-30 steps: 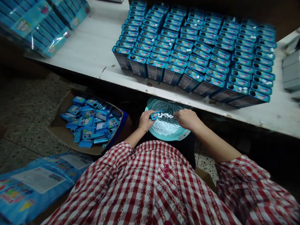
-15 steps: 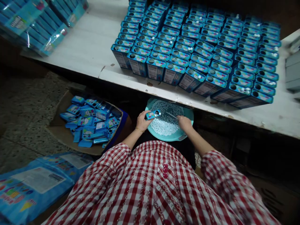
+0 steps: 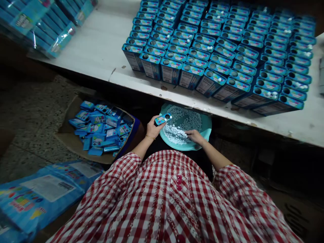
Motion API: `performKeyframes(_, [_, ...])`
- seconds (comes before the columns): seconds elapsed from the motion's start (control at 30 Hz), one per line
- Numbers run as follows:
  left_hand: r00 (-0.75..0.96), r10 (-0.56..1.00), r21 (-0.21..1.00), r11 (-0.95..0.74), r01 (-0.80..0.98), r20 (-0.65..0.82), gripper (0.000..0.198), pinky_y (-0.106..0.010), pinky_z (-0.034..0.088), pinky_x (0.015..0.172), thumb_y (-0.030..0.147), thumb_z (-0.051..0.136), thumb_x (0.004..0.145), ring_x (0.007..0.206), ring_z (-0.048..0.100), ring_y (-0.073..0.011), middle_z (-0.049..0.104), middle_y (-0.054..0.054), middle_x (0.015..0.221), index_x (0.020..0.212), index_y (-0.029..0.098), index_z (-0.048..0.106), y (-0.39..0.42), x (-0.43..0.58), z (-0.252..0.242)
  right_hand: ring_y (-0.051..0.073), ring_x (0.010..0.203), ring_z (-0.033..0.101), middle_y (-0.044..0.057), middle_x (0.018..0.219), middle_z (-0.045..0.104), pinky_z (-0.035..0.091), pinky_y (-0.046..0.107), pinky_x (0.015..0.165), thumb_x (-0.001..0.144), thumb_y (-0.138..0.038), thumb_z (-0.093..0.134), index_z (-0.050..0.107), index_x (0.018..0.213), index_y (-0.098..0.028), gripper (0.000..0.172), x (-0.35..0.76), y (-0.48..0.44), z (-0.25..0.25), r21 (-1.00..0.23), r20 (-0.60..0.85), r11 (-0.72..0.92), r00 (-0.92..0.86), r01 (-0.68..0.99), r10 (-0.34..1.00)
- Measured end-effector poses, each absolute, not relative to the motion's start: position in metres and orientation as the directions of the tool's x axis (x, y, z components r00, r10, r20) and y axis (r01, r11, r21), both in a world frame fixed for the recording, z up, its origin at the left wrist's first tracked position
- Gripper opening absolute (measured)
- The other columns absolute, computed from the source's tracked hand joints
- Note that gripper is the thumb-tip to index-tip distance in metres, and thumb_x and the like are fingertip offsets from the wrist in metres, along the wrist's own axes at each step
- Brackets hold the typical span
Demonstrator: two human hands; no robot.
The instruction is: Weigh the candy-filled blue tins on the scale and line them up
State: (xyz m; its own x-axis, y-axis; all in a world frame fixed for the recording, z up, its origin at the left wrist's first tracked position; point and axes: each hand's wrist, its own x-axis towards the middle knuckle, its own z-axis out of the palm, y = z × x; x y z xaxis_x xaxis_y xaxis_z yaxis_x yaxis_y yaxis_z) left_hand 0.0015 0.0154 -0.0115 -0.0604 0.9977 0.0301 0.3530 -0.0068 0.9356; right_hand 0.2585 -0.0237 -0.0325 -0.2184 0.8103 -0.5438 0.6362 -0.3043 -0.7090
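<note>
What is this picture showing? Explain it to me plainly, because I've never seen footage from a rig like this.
There is no machine here, only a person working with bare hands. The single view comes from a camera worn on their head, looking down past a red-and-white checked top. The left hand grips a small blue tin, with a round opening at one end. The right hand rests among small white pellets on a teal tray, which sits below the table edge. On the white table stand rows of upright blue tins, some with pellets at their openings. Plastic-wrapped bundles lie at the table's far left. Lower left, a cardboard box holds loose blue tins, and a printed blue bag lies nearby.
</note>
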Motion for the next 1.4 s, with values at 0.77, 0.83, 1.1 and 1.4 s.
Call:
performKeyframes(0.77, [0.154, 0.973, 0.77, -0.231, 0.595, 0.172, 0.033, -0.035, 0.044, 0.088, 0.022, 0.069, 0.067, 0.097, 0.059, -0.0215, 0.066, -0.006, 0.104, 0.099, 0.021, 0.061, 0.013, 0.015, -0.009, 0.023, 0.085, 0.064, 0.012, 0.097, 0.067, 0.046, 0.031, 0.071, 0.079, -0.011, 0.039, 0.066, 0.104, -0.019, 0.037, 0.21, 0.013, 0.161, 0.016, -0.521, 0.262, -0.215, 0.965, 0.826])
performKeyframes(0.83, [0.136, 0.976, 0.782, -0.217, 0.584, 0.169, 0.033, -0.035, 0.045, 0.087, 0.023, 0.07, 0.067, 0.095, 0.059, -0.0214, 0.066, -0.006, 0.102, 0.098, 0.021, 0.061, 0.013, 0.014, -0.009, 0.022, 0.086, 0.064, 0.01, 0.101, 0.067, 0.047, 0.031, 0.072, 0.08, -0.012, 0.039, 0.064, 0.108, -0.022, 0.039, 0.221, 0.011, 0.159, -0.001, -0.488, 0.245, -0.214, 0.97, 0.846])
performKeyframes(1.1, [0.038, 0.991, 0.874, -0.132, 0.468, 0.129, 0.036, -0.035, 0.048, 0.084, 0.028, 0.072, 0.065, 0.092, 0.061, -0.0202, 0.065, -0.006, 0.1, 0.098, 0.02, 0.061, 0.011, 0.003, -0.014, 0.02, 0.102, 0.059, 0.008, 0.119, 0.061, 0.044, 0.027, 0.083, 0.087, -0.014, 0.035, 0.054, 0.123, -0.022, 0.042, 0.26, -0.006, 0.042, -0.105, -0.506, -0.076, 0.012, 0.992, 0.863])
performKeyframes(1.4, [-0.012, 0.998, 0.922, -0.055, 0.384, 0.065, 0.039, -0.031, 0.05, 0.077, 0.035, 0.072, 0.064, 0.081, 0.063, -0.0167, 0.066, -0.004, 0.092, 0.097, 0.018, 0.06, 0.01, 0.005, -0.014, 0.018, 0.092, 0.06, 0.008, 0.097, 0.068, 0.045, 0.024, 0.078, 0.082, -0.011, 0.049, 0.066, 0.104, -0.015, 0.029, 0.218, -0.023, -0.028, -0.359, -0.575, -0.03, -0.195, 0.933, 0.795])
